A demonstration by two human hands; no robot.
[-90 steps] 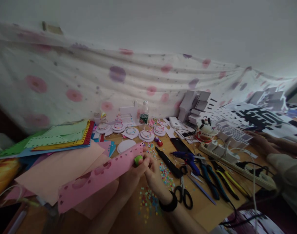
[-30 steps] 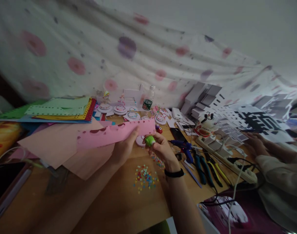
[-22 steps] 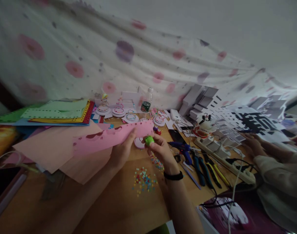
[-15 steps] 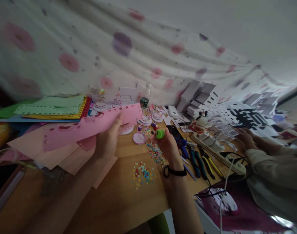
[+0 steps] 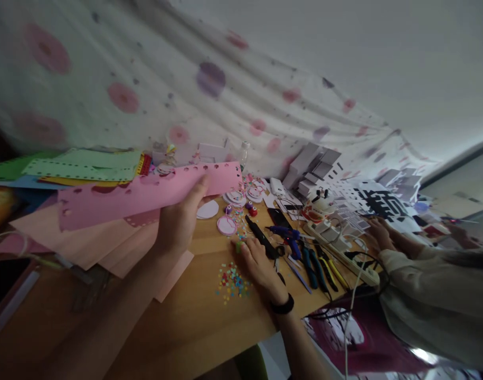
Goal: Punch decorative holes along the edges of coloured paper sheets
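While our left hand (image 5: 177,224) holds the long pink strip (image 5: 146,196) raised from the left of the frame to its centre, our right hand (image 5: 259,264) rests low, just right of centre, with a small green object (image 5: 238,247) showing at its fingertips. To handle the paper well, we would hold it level and pinch it lightly, since the holes (image 5: 205,167) near its upper edge probably make it easy to crease or tear. It also seems wise to lift it clear of the pale pink sheets (image 5: 59,229) at the left of the frame, and to move the other hand gently, because the loose confetti (image 5: 233,282) below centre would likely scatter at a brush. As for the fingers, the left thumb lies along the strip's near face and the hand is closed on the paper, its other fingers mostly hidden. The right fingers are loosely bent and close to one another above the green object; we see only a sliver of it, so we cannot tell whether they clamp it or merely touch it.
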